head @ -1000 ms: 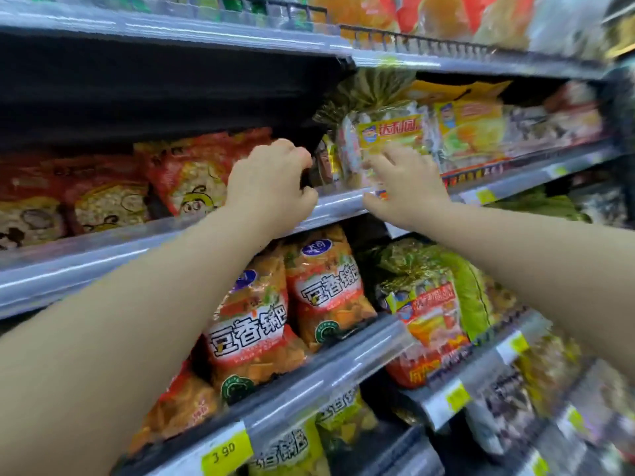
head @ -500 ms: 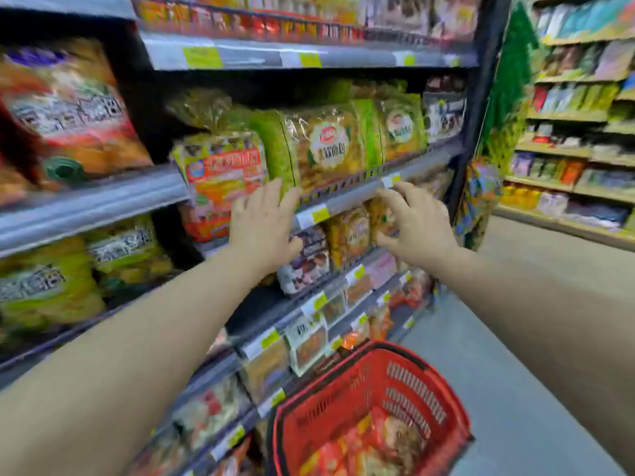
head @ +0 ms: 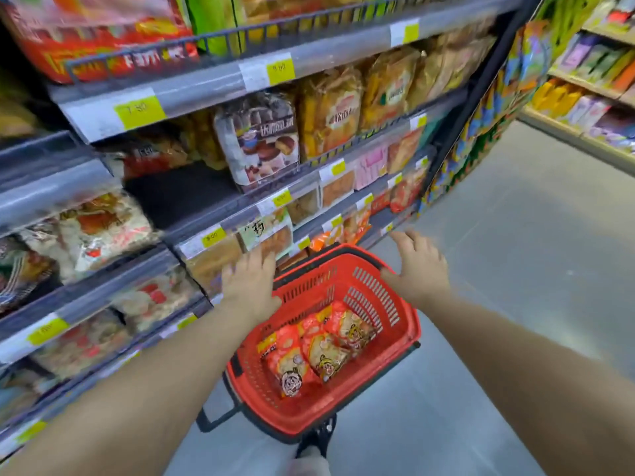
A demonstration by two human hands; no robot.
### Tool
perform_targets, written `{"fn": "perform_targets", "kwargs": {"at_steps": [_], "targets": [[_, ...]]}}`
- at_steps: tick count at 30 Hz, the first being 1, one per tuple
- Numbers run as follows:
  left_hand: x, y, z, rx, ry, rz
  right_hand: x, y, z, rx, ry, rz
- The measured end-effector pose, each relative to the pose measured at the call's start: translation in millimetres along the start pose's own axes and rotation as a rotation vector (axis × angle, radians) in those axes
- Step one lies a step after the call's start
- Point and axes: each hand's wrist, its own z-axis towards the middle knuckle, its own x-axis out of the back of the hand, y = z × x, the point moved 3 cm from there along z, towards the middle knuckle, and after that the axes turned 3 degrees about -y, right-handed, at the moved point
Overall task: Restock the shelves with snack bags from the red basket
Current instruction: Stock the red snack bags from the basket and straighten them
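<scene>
Snack bags (head: 309, 352), red with cartoon faces, lie flat in the bottom of the red basket (head: 410, 333). The basket sits low over the grey floor (head: 515, 269), just beside the shelves (head: 206, 87), which carry packaged snacks and yellow price tags. A second run of shelving (head: 584, 80) stands across the aisle. Motion blur smears most of the labels, and the basket's near end hides part of a dark shoe (head: 318, 438). The left hand (head: 251, 283) and the right hand (head: 417, 269) hover at the basket's far rim with fingers spread, holding nothing. Whether either one touches the rim is unclear.
</scene>
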Motion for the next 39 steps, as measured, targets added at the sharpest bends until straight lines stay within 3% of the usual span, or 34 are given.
{"fn": "perform_targets", "kwargs": {"at_steps": [6,15,23,28,34,39], "targets": [[-68.3,19.0,42.8,0.027,-0.217,-0.045,-71.1,21.0,32.5,-0.029,-0.227,-0.014],[-170.8,41.4,89.0,0.129,-0.409,-0.174,-194.2,48.4,71.3,-0.020,-0.494,0.002],[-319.1,78.6,129.5,0.419,-0.565,-0.342,-351.1,91.3,103.3,0.075,-0.693,-0.054],[-434.6,114.5,166.3,0.571,-0.624,-0.555,-454.4,119.7,116.5,0.160,-0.742,-0.111],[-540.7,168.0,211.4,0.618,-0.640,-0.817,-558.2,137.9,134.4,0.192,-0.720,-0.198],[-580.8,190.3,230.8,1.004,-0.708,-1.039,-603.1,143.5,143.3,0.106,-0.704,-0.190]]}}
